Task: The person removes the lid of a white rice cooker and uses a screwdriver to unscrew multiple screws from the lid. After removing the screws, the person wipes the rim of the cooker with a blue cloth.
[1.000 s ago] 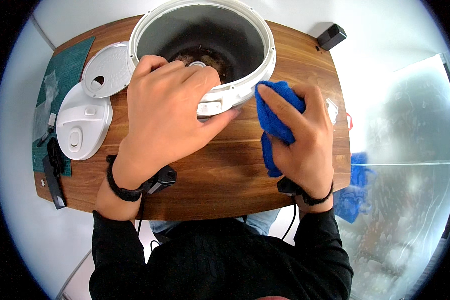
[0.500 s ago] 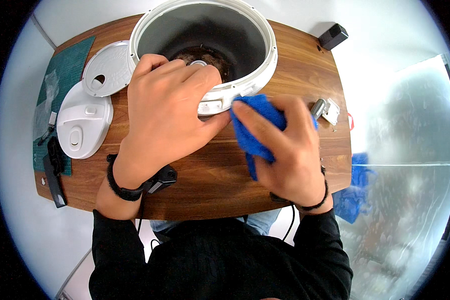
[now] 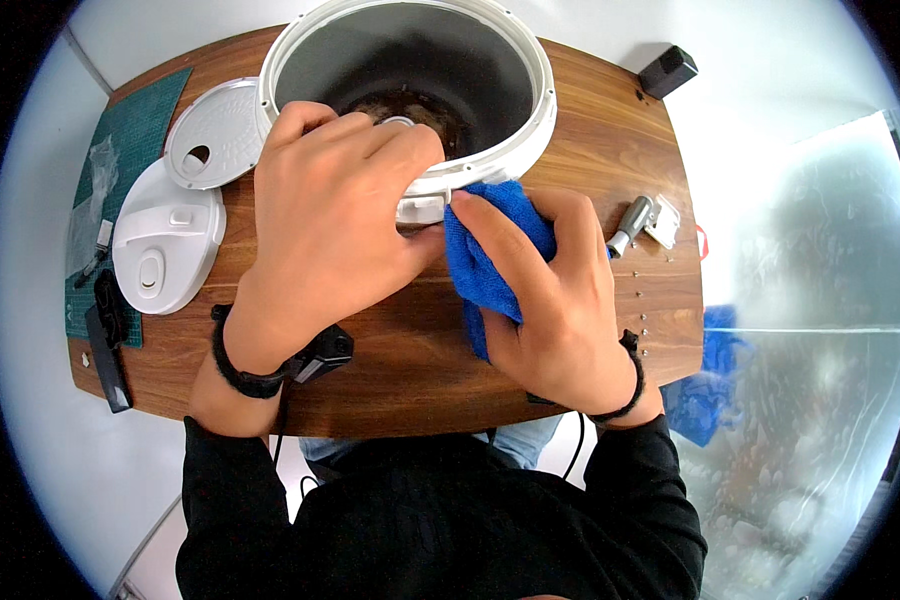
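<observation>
My left hand (image 3: 340, 210) grips the near rim of a white rice cooker body (image 3: 510, 165), its fingers curled over the edge into the dark grey inside. The thumb lies against the outer wall. Brown grime covers the cooker's bottom (image 3: 440, 125). With my right hand (image 3: 565, 310) I hold a bunched blue cloth (image 3: 495, 245), pressed to the outside of the rim just right of the left thumb. Part of a white fitting (image 3: 422, 209) on the rim shows between the hands.
At the left lie a round white inner cover (image 3: 215, 125), a white lid (image 3: 165, 250) and a green cutting mat (image 3: 150, 110). A grey-handled screwdriver-like tool (image 3: 632, 225), a small white part (image 3: 664, 222) and several screws (image 3: 643, 320) lie right. A black box (image 3: 668, 70) stands far right.
My right hand has moved left with the blue cloth along the rim, close to my left thumb. The grey tool and screws at the right are now more exposed. The left hand stays put.
</observation>
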Available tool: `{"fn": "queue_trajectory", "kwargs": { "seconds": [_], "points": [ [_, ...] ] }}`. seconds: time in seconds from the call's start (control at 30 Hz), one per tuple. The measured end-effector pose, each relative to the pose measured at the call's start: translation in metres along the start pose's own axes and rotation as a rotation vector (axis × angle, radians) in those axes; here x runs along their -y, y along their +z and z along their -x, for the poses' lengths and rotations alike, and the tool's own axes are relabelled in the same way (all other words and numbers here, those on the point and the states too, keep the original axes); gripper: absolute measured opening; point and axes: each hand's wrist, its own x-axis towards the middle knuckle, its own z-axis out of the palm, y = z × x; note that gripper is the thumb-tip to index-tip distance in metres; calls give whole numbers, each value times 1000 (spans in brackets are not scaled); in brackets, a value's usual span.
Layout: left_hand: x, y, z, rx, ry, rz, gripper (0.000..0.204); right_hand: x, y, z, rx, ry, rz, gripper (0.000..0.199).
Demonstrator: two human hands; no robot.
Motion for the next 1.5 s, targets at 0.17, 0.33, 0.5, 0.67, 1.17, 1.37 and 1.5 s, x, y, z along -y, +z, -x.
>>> {"fn": "queue_trajectory", "kwargs": {
  "seconds": [0.17, 0.33, 0.5, 0.67, 1.17, 1.37, 1.5],
  "points": [
    [0, -1, -1, 8, 10, -6, 26, -4, -11, -3, 42, 18, -20, 65],
    [-2, -2, -2, 13, 1, 40, 28, -17, -25, -6, 78, 60, 19, 61],
    [-2, -4, -2, 30, 0, 36, 30, -34, -28, -10, -12, 110, -18, 55],
    [-4, -6, 0, 37, -16, 35, 29, -52, -23, -15, -91, 142, 137, 58],
    [-11, 0, -2, -8, 30, 30, 29, -58, -18, -15, -176, 81, 198, 51],
    [-12, 2, -1, -5, 19, 9, 29, -43, -20, -10, -118, -13, 207, 47],
    [-10, 2, -2, -19, 20, 35, 29, -29, -18, -9, -92, -16, 127, 46]
  ]
}}
